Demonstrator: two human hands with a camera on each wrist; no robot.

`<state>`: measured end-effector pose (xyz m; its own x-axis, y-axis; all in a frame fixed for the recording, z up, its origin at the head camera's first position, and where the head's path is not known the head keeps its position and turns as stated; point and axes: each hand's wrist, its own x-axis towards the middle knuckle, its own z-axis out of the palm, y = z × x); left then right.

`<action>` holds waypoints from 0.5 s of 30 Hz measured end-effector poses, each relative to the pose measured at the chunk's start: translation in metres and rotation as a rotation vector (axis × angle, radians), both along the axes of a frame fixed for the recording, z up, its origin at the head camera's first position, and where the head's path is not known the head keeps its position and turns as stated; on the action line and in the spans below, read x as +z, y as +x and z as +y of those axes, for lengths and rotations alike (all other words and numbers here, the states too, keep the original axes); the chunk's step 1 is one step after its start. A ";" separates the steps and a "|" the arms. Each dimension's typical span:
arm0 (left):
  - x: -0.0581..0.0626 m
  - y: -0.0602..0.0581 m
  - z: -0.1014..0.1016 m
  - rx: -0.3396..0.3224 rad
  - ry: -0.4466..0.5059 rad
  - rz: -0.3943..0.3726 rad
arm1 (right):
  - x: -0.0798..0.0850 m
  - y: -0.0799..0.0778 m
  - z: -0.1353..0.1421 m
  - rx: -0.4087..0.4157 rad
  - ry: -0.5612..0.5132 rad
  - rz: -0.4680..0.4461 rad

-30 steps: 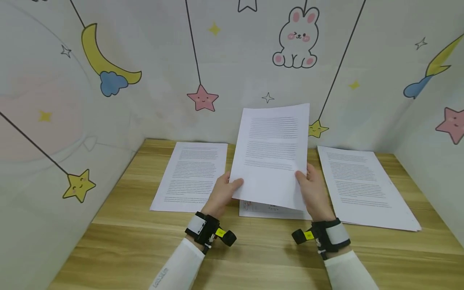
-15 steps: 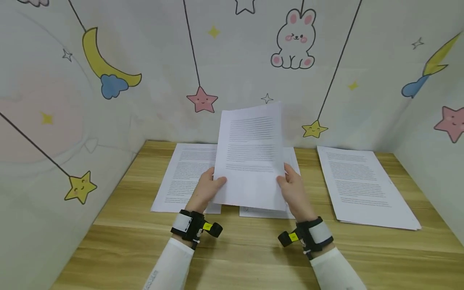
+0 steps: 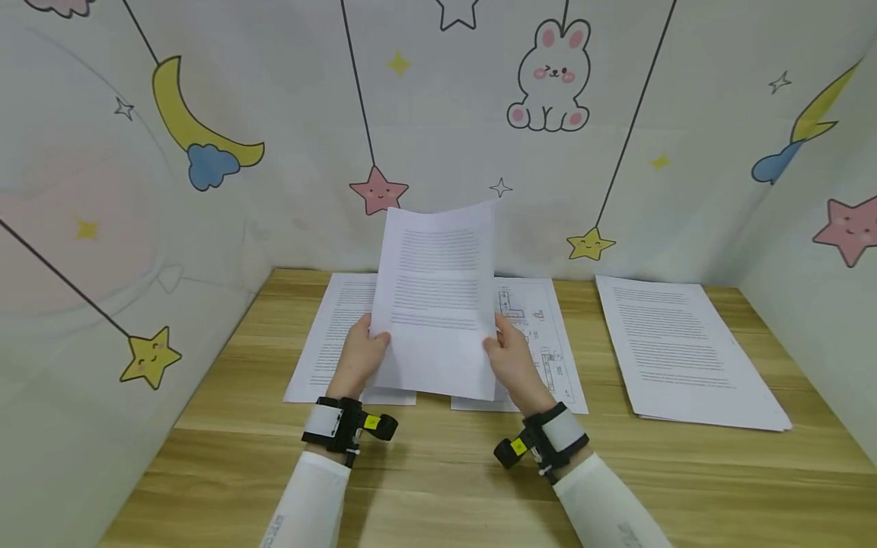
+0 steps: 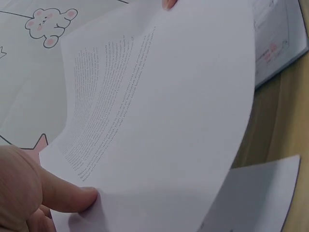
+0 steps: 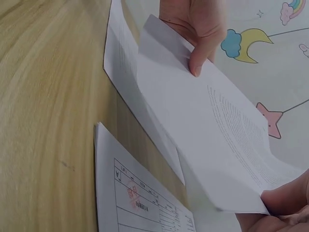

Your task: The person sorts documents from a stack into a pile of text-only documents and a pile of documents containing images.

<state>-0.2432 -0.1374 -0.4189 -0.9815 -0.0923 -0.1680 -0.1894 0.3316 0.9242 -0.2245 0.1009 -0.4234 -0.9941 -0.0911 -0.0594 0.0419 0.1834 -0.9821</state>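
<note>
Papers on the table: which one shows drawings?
The middle paper, partly behind the held paper; visible parts of the left paper and right paper show only lines of text.

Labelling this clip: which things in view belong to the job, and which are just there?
Likely in the job:
held text page, pinched by left hand and right hand
left text papers
middle technical-drawing stack
right text stack

Likely just there:
wood-grain table
bunny-and-star backdrop
black wrist straps
</note>
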 end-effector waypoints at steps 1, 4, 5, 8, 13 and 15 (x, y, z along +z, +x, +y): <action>0.000 -0.001 -0.002 0.005 -0.013 -0.001 | -0.001 -0.001 -0.003 0.016 0.007 -0.001; 0.000 -0.002 -0.009 0.030 -0.047 -0.013 | -0.002 -0.003 -0.012 0.048 0.036 0.000; 0.000 -0.003 -0.012 0.037 -0.058 -0.017 | -0.002 -0.003 -0.016 0.056 0.044 0.001; 0.001 -0.003 -0.022 0.062 -0.082 -0.041 | -0.003 -0.005 -0.026 0.068 0.073 0.000; 0.001 -0.003 -0.037 0.080 -0.134 -0.073 | -0.008 -0.007 -0.039 0.078 0.113 -0.024; 0.001 -0.003 -0.043 0.077 -0.151 -0.080 | -0.011 -0.008 -0.043 0.077 0.130 -0.025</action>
